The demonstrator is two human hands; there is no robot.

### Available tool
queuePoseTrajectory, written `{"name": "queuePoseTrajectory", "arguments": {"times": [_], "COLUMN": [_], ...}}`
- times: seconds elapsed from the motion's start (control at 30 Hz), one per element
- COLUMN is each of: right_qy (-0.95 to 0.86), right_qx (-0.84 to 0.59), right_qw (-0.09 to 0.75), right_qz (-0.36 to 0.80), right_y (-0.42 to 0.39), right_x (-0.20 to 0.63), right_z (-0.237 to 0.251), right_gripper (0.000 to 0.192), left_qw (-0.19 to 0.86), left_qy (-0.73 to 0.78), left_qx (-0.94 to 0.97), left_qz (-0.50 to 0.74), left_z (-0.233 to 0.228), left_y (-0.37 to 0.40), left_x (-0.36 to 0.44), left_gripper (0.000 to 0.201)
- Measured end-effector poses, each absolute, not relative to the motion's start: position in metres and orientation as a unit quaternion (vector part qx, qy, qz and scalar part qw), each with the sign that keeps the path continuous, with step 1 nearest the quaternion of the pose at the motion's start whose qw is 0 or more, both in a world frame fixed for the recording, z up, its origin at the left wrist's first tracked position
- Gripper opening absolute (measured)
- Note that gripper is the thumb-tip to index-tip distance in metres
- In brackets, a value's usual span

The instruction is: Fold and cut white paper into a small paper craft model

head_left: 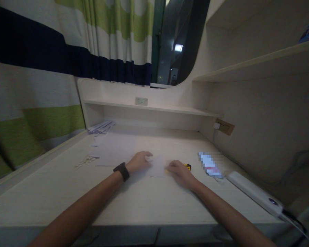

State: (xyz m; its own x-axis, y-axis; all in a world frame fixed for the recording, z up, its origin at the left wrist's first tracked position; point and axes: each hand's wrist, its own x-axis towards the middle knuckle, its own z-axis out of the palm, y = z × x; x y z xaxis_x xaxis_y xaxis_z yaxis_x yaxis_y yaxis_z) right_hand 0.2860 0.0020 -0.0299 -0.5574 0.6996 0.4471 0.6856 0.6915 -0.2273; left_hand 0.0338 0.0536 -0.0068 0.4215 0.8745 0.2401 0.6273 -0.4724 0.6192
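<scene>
- Behind and to the left of the small white sheet [159, 167], a curtain [113, 34] banded in white, green and navy is hung beside a dark window [170, 51].
- Under the small white sheet, a pale table [154, 206] is spread, with a low shelf [180, 110] fixed beyond it.
- Left of the sheet and a little farther back, larger white paper [113, 147] is laid flat.
- Well to the right of the sheet, a white power strip [254, 193] is set at a slant.
- On opposite sides of the sheet, both hands are placed, about equally near. The left hand [139, 162], above a black watch [122, 171], is half curled at the left edge; the right hand [180, 174] is bent, fingers gathered, at the right edge. Whether paper is pinched by either cannot be told.
- Right of the sheet, past the right hand, a phone [209, 164] is laid, its screen blurred out.
- Far left of the sheet, toward the back, folded paper strips [101, 127] are heaped.
- Between the hands, the sheet itself is laid flat; its long axis cannot be made out, its edges being faint.
- Right of the sheet, a yellow-and-black object [187, 167] is partly hidden by the right hand.
</scene>
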Motion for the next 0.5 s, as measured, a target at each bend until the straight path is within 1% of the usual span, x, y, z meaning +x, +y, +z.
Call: {"name": "queuePoseTrajectory", "arguments": {"times": [0.1, 0.17, 0.2, 0.27, 0.4, 0.43, 0.5], "right_qy": [-0.881, -0.880, -0.879, -0.877, -0.874, -0.873, -0.871], "right_qx": [-0.393, -0.394, -0.395, -0.398, -0.403, -0.404, -0.407], "right_qw": [0.262, 0.265, 0.266, 0.267, 0.272, 0.273, 0.274], "right_qz": [0.017, 0.022, 0.024, 0.026, 0.015, 0.011, 0.002], "right_y": [0.002, 0.003, 0.003, 0.004, 0.006, 0.006, 0.005], "right_x": [0.286, 0.286, 0.286, 0.287, 0.287, 0.287, 0.287], "right_z": [-0.030, -0.030, -0.031, -0.032, -0.036, -0.036, -0.035], "right_gripper": [0.021, 0.022, 0.022, 0.023, 0.023, 0.023, 0.023], "left_qw": [0.178, 0.140, 0.127, 0.109, 0.066, 0.059, 0.052], "left_qy": [0.435, 0.393, 0.371, 0.335, 0.306, 0.304, 0.302], "left_qx": [0.837, 0.870, 0.886, 0.911, 0.935, 0.937, 0.938], "left_qz": [0.279, 0.264, 0.249, 0.214, 0.165, 0.162, 0.162], "left_z": [-0.007, -0.005, -0.004, -0.003, -0.005, -0.006, -0.007], "left_y": [0.051, 0.047, 0.044, 0.037, 0.024, 0.022, 0.018], "left_x": [0.035, 0.036, 0.036, 0.039, 0.045, 0.046, 0.049], "left_gripper": [0.040, 0.033, 0.033, 0.040, 0.068, 0.072, 0.072]}}
